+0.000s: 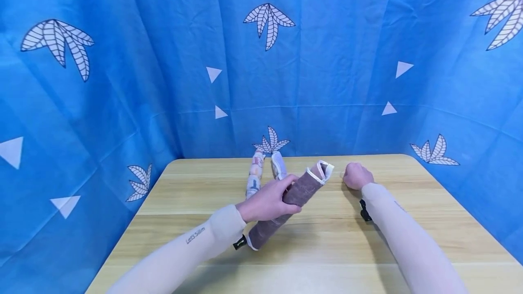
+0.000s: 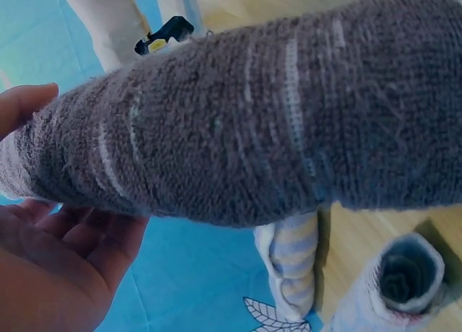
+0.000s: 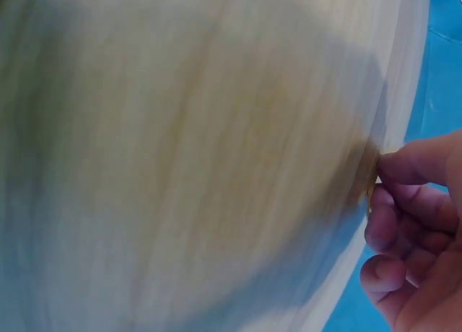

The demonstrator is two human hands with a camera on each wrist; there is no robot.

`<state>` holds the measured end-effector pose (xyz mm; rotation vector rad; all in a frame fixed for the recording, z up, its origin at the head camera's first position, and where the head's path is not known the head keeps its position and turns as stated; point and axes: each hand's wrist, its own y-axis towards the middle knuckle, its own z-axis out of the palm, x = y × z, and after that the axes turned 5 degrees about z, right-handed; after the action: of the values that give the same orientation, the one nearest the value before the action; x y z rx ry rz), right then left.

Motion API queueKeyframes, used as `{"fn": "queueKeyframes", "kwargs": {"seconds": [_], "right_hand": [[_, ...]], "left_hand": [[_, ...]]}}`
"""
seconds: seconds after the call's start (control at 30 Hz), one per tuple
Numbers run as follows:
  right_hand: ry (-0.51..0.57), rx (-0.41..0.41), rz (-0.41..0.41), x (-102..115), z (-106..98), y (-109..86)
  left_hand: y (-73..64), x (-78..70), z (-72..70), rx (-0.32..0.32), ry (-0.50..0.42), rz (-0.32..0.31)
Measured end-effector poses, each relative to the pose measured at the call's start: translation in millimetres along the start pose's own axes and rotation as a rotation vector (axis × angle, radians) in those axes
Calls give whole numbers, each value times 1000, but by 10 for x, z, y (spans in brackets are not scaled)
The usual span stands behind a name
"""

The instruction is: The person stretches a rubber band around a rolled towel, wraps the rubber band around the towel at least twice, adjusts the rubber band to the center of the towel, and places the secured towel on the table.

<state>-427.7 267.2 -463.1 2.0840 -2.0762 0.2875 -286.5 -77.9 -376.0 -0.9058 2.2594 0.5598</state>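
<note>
My left hand point(image 1: 270, 199) grips a rolled brown towel point(image 1: 303, 189) with white edging, thumb on one side and fingers on the other. The roll is held at a slant, its far end pointing up and right. In the left wrist view the towel's brown terry surface point(image 2: 216, 123) fills most of the frame, in front of the left hand point(image 2: 65, 252). Further right, near the table's far edge, my right hand point(image 1: 357, 176) has its fingers curled. In the right wrist view its thumb and index finger pinch a thin yellowish band point(image 3: 372, 191), mostly hidden by the fingertips.
Two more rolled towels lie behind the left hand: a patterned one point(image 1: 255, 171) and a pale lavender one point(image 1: 278, 165). The wooden table point(image 1: 196, 185) ends at a blue curtain point(image 1: 327, 58) behind and on both sides. Black camera mounts point(image 1: 365, 211) sit at the wrists.
</note>
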Motion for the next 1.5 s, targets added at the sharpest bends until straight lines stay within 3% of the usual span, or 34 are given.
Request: {"fn": "queueKeyframes", "kwargs": {"seconds": [0.17, 0.33, 0.57, 0.83, 1.07, 1.23, 1.5], "right_hand": [[19, 17, -29, -23, -23, -65], [106, -1, -73, -49, -52, -129], [270, 127, -61, -61, -105, -235], [221, 208, -98, -126, -113, -343], [229, 230, -101, -114, -149, -452], [423, 289, -109, -83, -199, -562], [760, 500, -230, -13, -247, -789]], "left_hand": [[-30, 19, 6, 3, 48, 3], [-68, 34, 8, 8, 101, -7], [-97, 45, 32, 22, 148, 18], [-84, 102, 104, 47, 179, 5], [-87, 169, 182, 69, 189, -13], [-99, 213, 236, 52, 218, 6], [-106, 251, 310, 41, 234, -8]]}}
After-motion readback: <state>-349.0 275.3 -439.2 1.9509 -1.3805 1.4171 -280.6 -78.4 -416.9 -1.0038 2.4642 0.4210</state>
